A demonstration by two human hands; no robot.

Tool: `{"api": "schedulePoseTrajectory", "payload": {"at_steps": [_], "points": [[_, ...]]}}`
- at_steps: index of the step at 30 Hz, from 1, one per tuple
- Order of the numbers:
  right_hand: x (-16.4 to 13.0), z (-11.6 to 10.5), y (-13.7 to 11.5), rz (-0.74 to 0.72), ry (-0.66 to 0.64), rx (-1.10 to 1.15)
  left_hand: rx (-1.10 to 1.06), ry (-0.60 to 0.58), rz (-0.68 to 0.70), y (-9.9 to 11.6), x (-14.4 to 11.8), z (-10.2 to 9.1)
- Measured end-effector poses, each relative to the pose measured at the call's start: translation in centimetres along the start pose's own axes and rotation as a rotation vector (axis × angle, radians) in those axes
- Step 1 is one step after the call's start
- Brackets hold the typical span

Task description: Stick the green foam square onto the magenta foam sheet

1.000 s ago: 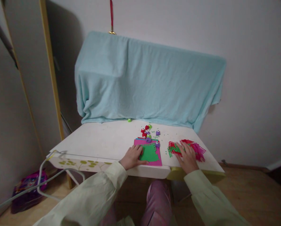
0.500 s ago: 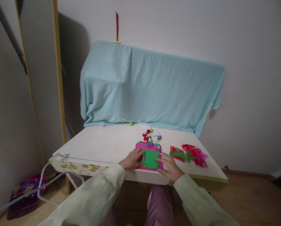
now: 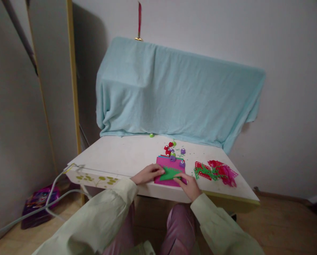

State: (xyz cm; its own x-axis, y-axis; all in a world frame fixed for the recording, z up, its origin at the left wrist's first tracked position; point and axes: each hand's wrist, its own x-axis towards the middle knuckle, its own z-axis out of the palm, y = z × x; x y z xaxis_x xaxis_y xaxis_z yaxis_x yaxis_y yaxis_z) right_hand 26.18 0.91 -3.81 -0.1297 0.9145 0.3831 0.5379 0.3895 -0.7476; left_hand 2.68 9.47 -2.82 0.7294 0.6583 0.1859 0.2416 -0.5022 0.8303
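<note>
A green sheet (image 3: 170, 174) lies tilted over a magenta sheet (image 3: 171, 163) near the front edge of a white table (image 3: 121, 156). My left hand (image 3: 147, 174) pinches the green sheet at its left corner. My right hand (image 3: 189, 185) grips its right edge, lifting it off the magenta sheet. Several small red, green and purple paper punches (image 3: 173, 151) sit just behind the sheets.
Punched red, green and pink paper strips (image 3: 215, 171) lie at the table's right. A light blue cloth (image 3: 174, 92) drapes something at the back against the wall. A white cable (image 3: 49, 198) hangs off the left corner; a purple box (image 3: 38, 205) sits on the floor.
My right hand left the scrap strips, came left to the green sheet and took hold of it. The sheet now tilts up from the magenta one. The left hand stayed on its edge.
</note>
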Motion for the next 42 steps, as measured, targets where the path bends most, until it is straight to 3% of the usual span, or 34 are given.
{"api": "schedulePoseTrajectory", "payload": {"at_steps": [5, 9, 14, 22, 28, 31, 37, 42], "points": [[0.2, -0.6, -3.4, 0.199, 0.128, 0.322, -0.226, 0.206, 0.015, 3.5, -2.3, 0.6], [0.0, -1.3, -6.7, 0.254, 0.198, 0.367, -0.382, 0.390, -0.104, 5.9, -3.0, 2.0], [-0.9, -1.8, -8.7, 0.245, 0.195, 0.373, -0.463, 0.524, -0.069, 8.0, -3.2, 2.8], [-2.1, -2.3, -10.1, 0.242, 0.174, 0.332, -0.662, 0.459, -0.093, 10.0, -3.8, 2.3], [-2.7, -2.7, -11.0, 0.237, 0.183, 0.285, -0.638, 0.451, -0.136, 10.2, -3.8, 2.5], [-2.5, -3.5, -11.4, 0.220, 0.139, 0.240, -0.564, 0.433, -0.143, 10.5, -4.1, 2.4], [-1.8, -4.8, -12.8, 0.144, -0.125, 0.250, -0.155, 0.387, -0.053, 11.6, -4.8, 2.1], [-2.1, -4.3, -13.9, -0.022, -0.079, 0.019, -0.044, 0.382, -0.051, 11.8, -4.9, 2.2]]}}
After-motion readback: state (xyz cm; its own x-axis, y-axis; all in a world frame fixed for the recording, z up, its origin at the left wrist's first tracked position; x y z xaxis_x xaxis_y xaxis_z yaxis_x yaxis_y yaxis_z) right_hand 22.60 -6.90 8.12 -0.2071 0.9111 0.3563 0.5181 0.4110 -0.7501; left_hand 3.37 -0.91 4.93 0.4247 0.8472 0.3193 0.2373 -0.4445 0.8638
